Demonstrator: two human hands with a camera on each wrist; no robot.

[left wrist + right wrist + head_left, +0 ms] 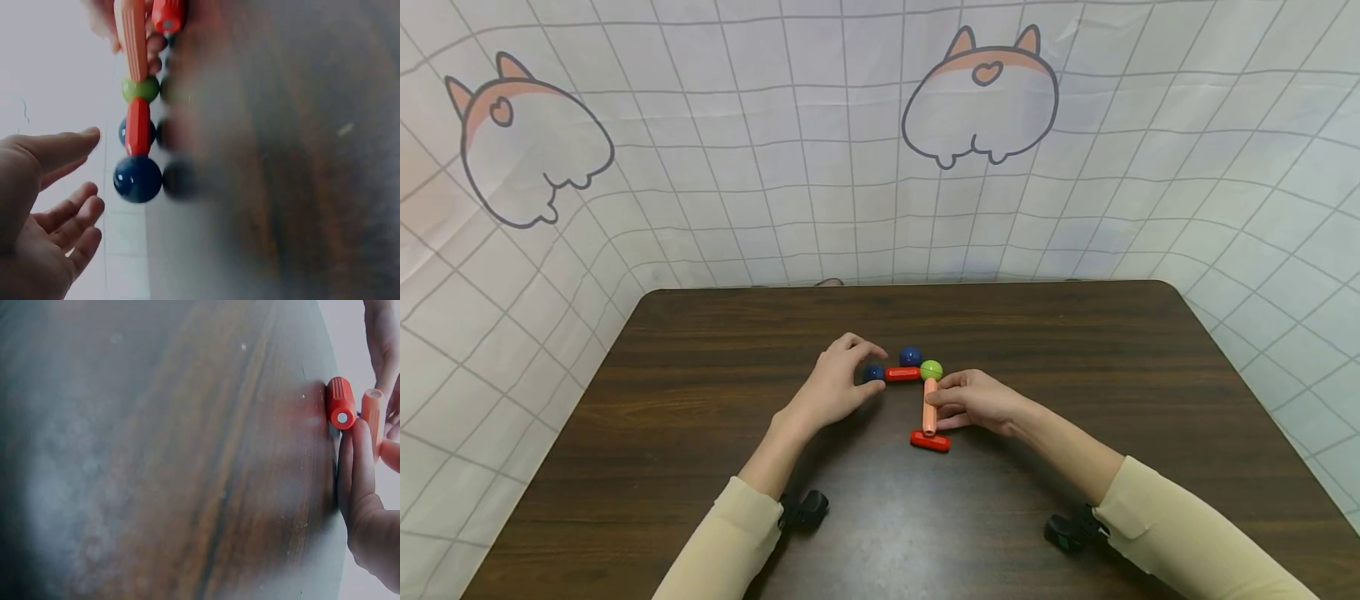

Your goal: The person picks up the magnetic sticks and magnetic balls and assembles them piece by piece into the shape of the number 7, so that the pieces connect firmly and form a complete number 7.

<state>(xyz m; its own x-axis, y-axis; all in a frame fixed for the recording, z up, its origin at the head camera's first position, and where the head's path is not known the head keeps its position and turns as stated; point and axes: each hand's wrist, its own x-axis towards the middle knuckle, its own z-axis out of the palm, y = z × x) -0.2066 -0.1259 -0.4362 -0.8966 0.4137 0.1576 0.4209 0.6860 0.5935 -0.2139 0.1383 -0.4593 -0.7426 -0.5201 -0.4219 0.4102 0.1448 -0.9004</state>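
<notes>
Just at the near side of the green ball [931,369], the ridged orange rod [929,418], pinched by the right hand [979,403], seems light and stiff, best held mid-length, while the left hand [835,385], left of that ball, is spread wide.

Table [1075,350] (dark), red rod [929,442], blue balls [911,357]

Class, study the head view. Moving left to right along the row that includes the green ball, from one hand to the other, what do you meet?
Left hand → leftmost blue ball → red rod next to it → green ball → right hand.
</notes>
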